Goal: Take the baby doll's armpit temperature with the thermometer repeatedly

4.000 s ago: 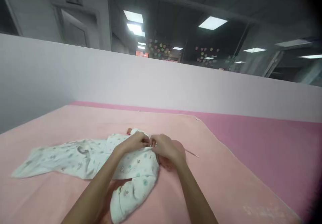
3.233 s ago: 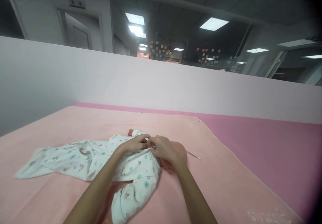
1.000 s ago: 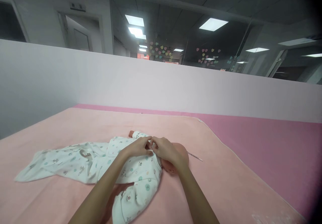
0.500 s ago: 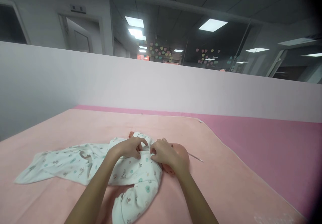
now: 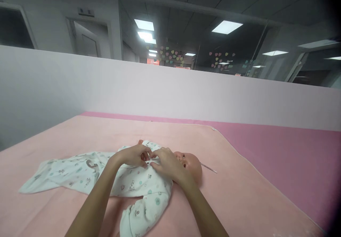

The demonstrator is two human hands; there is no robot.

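Note:
A baby doll lies on its back, its bare head [image 5: 194, 164] toward the right. It wears a white baby romper [image 5: 133, 180] printed with small green and brown figures. At the chest, my left hand [image 5: 134, 156] has its fingers curled on the front edge of the romper. Facing it, my right hand [image 5: 166, 164] pinches the cloth close to the neckline. The fingertips of both hands nearly meet there, and small dark dots show on the cloth between them. One sleeve [image 5: 146, 212] stretches toward me. The doll's far hand [image 5: 140, 142] pokes out of the other sleeve.
Beside the doll's head lies a thin stick [image 5: 209, 168], perhaps a glass thermometer. A peach blanket [image 5: 239, 194] covers much of the pink mat [image 5: 279, 151]. Behind stands a low white wall [image 5: 170, 91], with windows above it.
My right hand has moved left toward my left hand, along the romper's front. More of the doll's face now shows. The view has shifted slightly.

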